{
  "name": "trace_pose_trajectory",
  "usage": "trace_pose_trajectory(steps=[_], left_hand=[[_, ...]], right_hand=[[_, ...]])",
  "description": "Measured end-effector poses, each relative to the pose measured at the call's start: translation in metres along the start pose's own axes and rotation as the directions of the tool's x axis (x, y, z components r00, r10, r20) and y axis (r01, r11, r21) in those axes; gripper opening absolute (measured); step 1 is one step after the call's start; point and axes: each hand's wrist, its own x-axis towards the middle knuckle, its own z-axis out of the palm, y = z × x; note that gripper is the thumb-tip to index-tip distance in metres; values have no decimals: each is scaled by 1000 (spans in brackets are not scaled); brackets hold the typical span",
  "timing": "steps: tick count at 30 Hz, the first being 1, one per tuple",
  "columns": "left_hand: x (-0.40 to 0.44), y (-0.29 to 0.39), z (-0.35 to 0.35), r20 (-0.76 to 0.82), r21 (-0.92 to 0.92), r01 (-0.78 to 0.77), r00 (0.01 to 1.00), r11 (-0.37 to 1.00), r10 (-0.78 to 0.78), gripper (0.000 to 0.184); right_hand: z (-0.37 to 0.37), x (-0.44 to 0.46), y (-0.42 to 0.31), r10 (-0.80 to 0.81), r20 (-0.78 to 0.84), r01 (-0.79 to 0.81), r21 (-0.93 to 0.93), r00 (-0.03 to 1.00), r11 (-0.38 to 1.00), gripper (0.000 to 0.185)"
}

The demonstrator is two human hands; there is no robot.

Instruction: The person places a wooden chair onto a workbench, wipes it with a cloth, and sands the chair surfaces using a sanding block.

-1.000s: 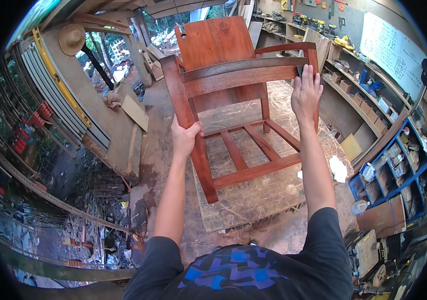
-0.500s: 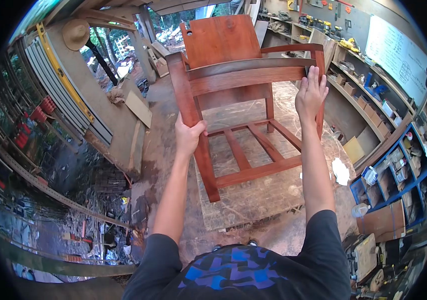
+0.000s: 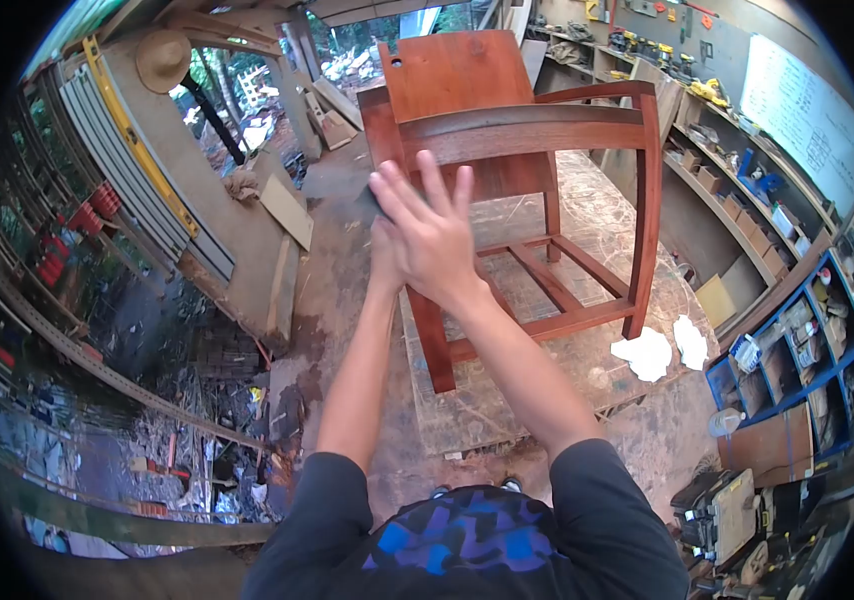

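Observation:
A reddish-brown wooden chair (image 3: 522, 135) with a slatted seat frame stands on the worktable (image 3: 477, 425). My left hand (image 3: 384, 258) is at the chair's left upright, where its grip is mostly hidden behind my other hand. Crossing in front of that upright, my right hand (image 3: 437, 245) is open, fingers spread and pointing up. It overlaps my left hand in view; whether the two touch I cannot tell. Two crumpled white pieces, like paper or cloth (image 3: 644, 354), lie by the chair's right leg.
A blue compartment rack (image 3: 797, 345) stands to the right, below wall shelves (image 3: 722, 200) with tools and boxes. A whiteboard (image 3: 802, 110) hangs on the right wall. At left are long metal lengths (image 3: 137, 165) and a straw hat (image 3: 163, 62).
My right hand has left the chair's top right corner and swung left to the left upright. My left hand stays by that upright. The view has shifted slightly.

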Motion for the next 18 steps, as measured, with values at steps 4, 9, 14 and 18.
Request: trace_pose_trajectory(steps=[4,9,14,18], left_hand=[[0,0,-7,124,-121,342,937,932,-327,34],[-8,3,-3,91,-167,339,940,926,-327,34],[-16,7,-3,106,-172,338,940,925,-324,39],[-23,5,-9,113,-159,347,936,924,-332,39]], right_hand=[[-55,5,90,84,-292,-128,-135,953,982,50],[-104,-2,229,207,-389,-399,-521,898,754,43],[-86,-9,225,226,-345,-388,-531,911,753,43],[-17,-13,129,167,-251,-220,-201,954,954,48]])
